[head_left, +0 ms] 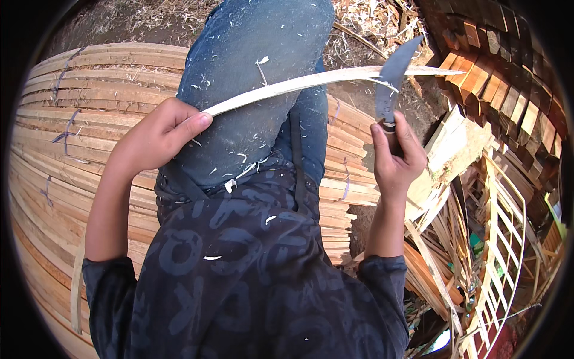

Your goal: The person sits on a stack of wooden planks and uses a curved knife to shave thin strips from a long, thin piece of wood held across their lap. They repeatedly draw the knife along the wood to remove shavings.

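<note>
A long pale wooden strip (287,85) runs across my jeans-covered thigh, its tapered tip out to the right. My left hand (156,136) is closed round its left end, thumb along the top. In my right hand (399,157) I grip the handle of a knife (394,75), its broad dark blade pointing up and crossing the strip near the tip. A thin curled shaving (382,83) hangs at the blade, partly lifted from the wood. Small shavings (230,185) are scattered over my jeans and dark shirt.
Bundles of long sawn wooden strips (101,122), tied with thin cord, lie beneath and beside me. Stacked wood blocks (502,99) rise at the far right. Nearer on that side are a pale wood block (445,143), a slatted wooden frame (499,257) and loose offcuts.
</note>
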Available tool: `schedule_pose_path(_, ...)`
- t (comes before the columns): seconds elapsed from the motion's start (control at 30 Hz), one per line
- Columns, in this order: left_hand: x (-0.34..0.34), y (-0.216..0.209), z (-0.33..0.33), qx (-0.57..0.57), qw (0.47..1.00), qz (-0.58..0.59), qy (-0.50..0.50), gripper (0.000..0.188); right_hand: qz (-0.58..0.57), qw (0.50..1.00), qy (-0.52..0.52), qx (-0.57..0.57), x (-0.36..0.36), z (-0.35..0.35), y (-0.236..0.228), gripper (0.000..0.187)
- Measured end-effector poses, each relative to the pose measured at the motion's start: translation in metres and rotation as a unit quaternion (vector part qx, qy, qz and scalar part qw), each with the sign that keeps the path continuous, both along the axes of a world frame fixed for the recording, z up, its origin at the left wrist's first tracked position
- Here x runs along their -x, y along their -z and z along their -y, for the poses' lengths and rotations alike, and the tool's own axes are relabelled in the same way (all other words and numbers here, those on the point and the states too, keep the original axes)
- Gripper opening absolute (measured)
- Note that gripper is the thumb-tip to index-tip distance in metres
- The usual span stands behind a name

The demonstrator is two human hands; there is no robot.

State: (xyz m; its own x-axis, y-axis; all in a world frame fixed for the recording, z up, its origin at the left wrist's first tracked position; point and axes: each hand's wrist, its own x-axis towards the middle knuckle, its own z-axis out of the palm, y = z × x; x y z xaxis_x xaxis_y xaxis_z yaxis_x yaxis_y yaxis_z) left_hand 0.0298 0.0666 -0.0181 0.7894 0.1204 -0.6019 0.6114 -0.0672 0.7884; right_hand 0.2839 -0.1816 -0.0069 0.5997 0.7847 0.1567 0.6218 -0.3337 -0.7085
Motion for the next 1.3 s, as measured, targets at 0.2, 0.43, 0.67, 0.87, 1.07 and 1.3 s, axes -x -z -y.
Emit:
schedule_pose_path(0.2,-0.007,0.001,-0.005,0.047,0.999,0.001,0.007,0.055,-0.022,0.983,-0.174,0.057,0.016,-0.009,0.004,0.032)
schedule_pose_path(0.43,-0.005,0.007,-0.014,0.113,0.993,-0.032,0.013,0.063,-0.098,0.995,-0.002,0.028,0.019,-0.007,-0.001,0.027)
schedule_pose_path(0.67,-0.008,0.008,-0.022,0.158,0.985,-0.062,0.032,0.066,0.048,0.997,0.055,0.017,0.001,0.0,-0.005,0.033)
schedule_pose_path(0.87,-0.007,0.012,-0.026,0.192,0.976,-0.098,0.027,0.067,-0.18,0.953,0.226,-0.095,-0.014,0.004,-0.016,0.029)
schedule_pose_path(1.07,-0.007,0.016,-0.031,0.21,0.972,-0.096,0.043,0.069,-0.11,0.988,0.103,-0.031,-0.031,0.015,-0.005,0.036)
schedule_pose_path(1.3,-0.009,0.014,-0.034,0.202,0.973,-0.104,0.05,0.068,-0.103,0.986,0.126,-0.044,-0.04,0.025,0.002,0.038)
